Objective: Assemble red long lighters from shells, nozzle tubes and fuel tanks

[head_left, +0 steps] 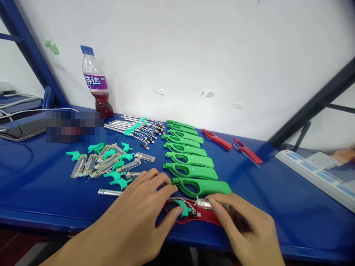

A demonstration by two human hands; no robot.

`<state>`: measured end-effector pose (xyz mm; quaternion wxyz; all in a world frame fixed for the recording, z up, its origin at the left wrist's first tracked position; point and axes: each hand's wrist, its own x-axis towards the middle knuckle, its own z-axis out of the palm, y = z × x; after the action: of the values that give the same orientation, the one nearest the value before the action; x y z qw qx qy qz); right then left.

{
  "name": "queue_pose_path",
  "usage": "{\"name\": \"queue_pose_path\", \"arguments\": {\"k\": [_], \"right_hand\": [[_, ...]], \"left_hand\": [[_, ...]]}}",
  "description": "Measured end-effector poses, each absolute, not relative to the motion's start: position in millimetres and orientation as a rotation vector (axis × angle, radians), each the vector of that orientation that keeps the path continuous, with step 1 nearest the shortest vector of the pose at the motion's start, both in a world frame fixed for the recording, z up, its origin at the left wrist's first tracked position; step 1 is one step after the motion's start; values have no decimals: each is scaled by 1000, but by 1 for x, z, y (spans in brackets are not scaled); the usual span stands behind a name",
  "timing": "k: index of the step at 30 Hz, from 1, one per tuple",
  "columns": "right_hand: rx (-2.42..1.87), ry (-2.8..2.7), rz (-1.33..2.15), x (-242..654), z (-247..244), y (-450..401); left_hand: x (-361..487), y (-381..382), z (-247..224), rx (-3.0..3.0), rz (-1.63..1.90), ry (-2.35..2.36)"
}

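A red lighter casing half point(206, 216) lies near the front edge of the table, inner side up. In it sit a turquoise trigger point(181, 207) and thin wires. A metal tube point(109, 192) sticks out to the left from under my left hand point(144, 210). That hand's thumb and fingers are closed around the casing's left part, thumb by the trigger. My right hand point(244, 225) pinches a clear fuel tank point(203, 203) over the casing's right part; its fingers partly hide the tank and casing. Just behind lies a column of green casings point(215, 187).
Loose clear tanks point(90, 163) and turquoise triggers point(120, 183) are piled left, with metal tubes with wires point(119, 127) behind. Red casings point(217, 138) lie at back right, a bottle point(95, 83) by the wall, a phone-like device point(26, 131) at left, a power strip point(316, 179) right.
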<state>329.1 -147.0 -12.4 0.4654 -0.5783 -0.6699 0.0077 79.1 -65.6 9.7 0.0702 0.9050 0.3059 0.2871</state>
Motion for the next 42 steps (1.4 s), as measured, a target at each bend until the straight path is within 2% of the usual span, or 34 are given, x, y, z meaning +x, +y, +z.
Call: {"name": "queue_pose_path", "arguments": {"k": [14, 42], "right_hand": [[-1411, -1673, 2, 329, -10, -147], [-1420, -1720, -17, 331, -12, -147]], "left_hand": [[81, -50, 8, 2489, 601, 797], [89, -48, 5, 2468, 773, 823]]}}
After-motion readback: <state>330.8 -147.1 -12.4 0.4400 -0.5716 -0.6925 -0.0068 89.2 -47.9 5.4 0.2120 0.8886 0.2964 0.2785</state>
